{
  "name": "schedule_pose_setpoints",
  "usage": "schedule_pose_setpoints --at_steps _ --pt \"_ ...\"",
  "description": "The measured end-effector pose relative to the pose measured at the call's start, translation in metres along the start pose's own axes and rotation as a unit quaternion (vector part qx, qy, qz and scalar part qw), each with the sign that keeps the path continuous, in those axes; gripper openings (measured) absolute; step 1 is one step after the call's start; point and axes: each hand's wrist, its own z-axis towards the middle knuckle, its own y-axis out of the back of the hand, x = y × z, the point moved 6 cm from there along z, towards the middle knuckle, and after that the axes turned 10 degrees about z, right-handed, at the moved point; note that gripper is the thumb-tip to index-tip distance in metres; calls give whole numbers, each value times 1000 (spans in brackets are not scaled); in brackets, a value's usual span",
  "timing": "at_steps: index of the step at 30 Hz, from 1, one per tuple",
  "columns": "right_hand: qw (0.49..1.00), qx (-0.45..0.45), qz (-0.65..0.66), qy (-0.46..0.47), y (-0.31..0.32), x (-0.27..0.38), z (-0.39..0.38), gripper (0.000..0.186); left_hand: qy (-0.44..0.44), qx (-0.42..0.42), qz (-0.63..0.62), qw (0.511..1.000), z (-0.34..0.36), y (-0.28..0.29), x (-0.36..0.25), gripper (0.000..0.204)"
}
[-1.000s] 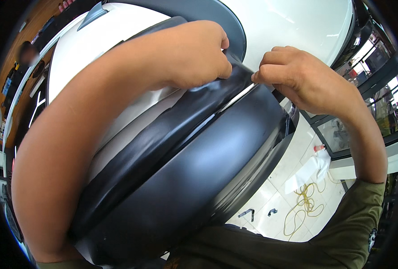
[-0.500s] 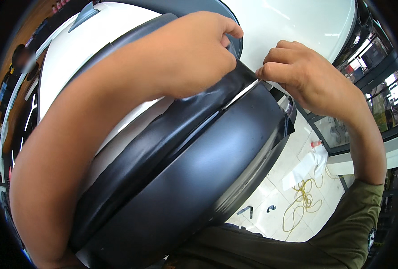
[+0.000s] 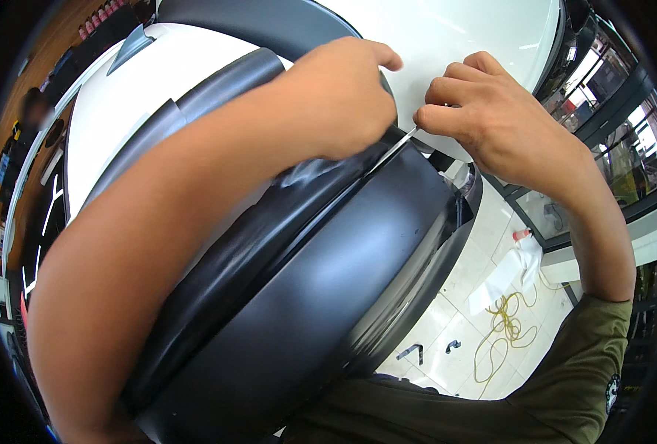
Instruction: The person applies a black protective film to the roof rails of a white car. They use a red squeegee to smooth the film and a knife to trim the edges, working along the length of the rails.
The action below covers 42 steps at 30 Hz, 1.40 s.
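Observation:
A dark satin curved car panel (image 3: 328, 275) fills the lower middle, beside white bodywork (image 3: 114, 111). Loose dark film (image 3: 236, 248) lies wrinkled along its upper part, with a thin pale line (image 3: 393, 154) at the seam. My left hand (image 3: 347, 100) is over the film, one finger stretched out and the others curled out of sight; what they hold is hidden. My right hand (image 3: 476, 118) is closed at the seam's upper end, thumb and forefinger bent together on something small I cannot make out.
At the right, a glass-panelled frame (image 3: 550, 214) borders a tiled floor with a white cloth (image 3: 510, 270), a tangled yellow cord (image 3: 506, 325) and dark scraps (image 3: 417, 351). Another person (image 3: 32, 111) is at the far left, near shelves with pink bottles (image 3: 99, 18).
My left hand has shifted slightly, and one finger now reaches out over the white bodywork. My right hand's fingers have risen a little. The panel sits slightly differently in view.

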Motion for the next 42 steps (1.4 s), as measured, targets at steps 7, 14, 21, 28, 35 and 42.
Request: schedule_pose_setpoints --at_steps 7,14,21,28,35,42 --pt "999 -9 -32 -12 -1 1 -1 17 -34 -82 4 996 4 7 -4 52" --pt "997 0 -77 -16 8 7 5 21 -91 -101 -16 991 8 8 -5 42" --pt "993 6 -117 -25 8 9 3 25 -80 -106 12 991 5 14 -11 34" --pt "991 3 -130 -18 6 10 6 27 -73 -57 -23 995 -12 31 -27 27" --pt "987 27 -154 -32 4 10 8 28 -68 -80 -25 994 -9 24 -17 27" --pt "988 28 -153 -24 9 10 11 26 -35 -68 -24 997 -1 23 -12 28"
